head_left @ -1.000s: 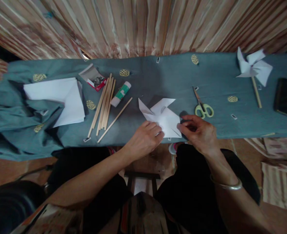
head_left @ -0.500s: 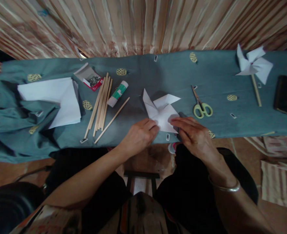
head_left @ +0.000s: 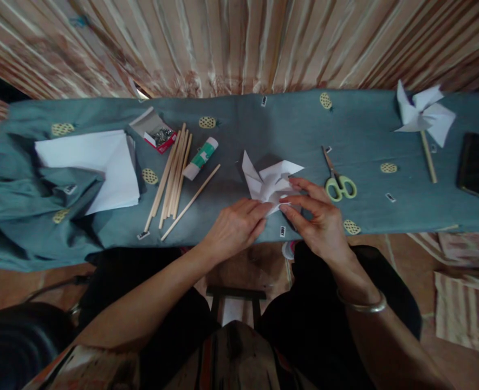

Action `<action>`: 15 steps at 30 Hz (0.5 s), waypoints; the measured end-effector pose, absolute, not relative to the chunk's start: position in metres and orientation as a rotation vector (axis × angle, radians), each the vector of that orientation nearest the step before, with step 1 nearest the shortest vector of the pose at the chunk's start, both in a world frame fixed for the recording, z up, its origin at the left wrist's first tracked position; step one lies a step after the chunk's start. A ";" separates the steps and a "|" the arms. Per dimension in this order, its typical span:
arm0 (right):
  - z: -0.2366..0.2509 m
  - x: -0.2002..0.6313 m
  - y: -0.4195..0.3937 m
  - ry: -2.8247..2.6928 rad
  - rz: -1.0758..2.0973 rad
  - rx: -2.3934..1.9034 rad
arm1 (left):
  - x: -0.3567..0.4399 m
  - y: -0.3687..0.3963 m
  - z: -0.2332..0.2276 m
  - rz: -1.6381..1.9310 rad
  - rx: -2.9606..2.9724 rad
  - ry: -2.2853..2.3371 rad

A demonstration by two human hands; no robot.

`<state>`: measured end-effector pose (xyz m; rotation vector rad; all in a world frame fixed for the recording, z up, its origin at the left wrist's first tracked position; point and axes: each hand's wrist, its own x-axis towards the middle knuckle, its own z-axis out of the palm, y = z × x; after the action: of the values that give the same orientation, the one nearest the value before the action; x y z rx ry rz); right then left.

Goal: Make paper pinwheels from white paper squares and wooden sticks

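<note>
A white paper pinwheel [head_left: 266, 187] without a stick lies on the blue-green cloth in front of me, two of its blades standing up at the far side. My left hand [head_left: 239, 225] has its fingers closed on the near left part of the paper. With thumb and fingertips, my right hand [head_left: 315, 214] pinches the near right corner, which is bent up toward the middle. Part of the paper is hidden under my fingers. Green-handled scissors [head_left: 339, 184] lie just right of my right hand.
Left of the pinwheel are a glue stick [head_left: 201, 158], several wooden sticks [head_left: 172, 179], an opened box of pins [head_left: 158, 135] and a stack of white paper [head_left: 113, 179]. At the far right lie a pinwheel on a stick [head_left: 422, 111] and a dark phone [head_left: 478, 165].
My right hand has moved left and lifted the near right corner of the paper, which lay flat before, folding it inward. My left hand stays on the paper, a little shifted.
</note>
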<state>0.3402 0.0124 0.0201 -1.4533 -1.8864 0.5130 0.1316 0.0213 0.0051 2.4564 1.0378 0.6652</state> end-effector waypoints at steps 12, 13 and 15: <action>0.001 0.330 0.025 -1.895 0.350 -1.523 | 0.132 0.020 0.004 0.717 2.370 0.967; 0.000 0.328 0.026 -1.891 0.347 -1.530 | 0.132 0.020 0.003 0.722 2.340 0.973; 0.000 0.326 0.026 -1.885 0.346 -1.546 | 0.132 0.021 0.001 0.723 2.293 0.984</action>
<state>0.3263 0.0255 0.0002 -1.5463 -1.8854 0.3461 0.1322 0.0209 0.0014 2.2926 0.9835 0.7231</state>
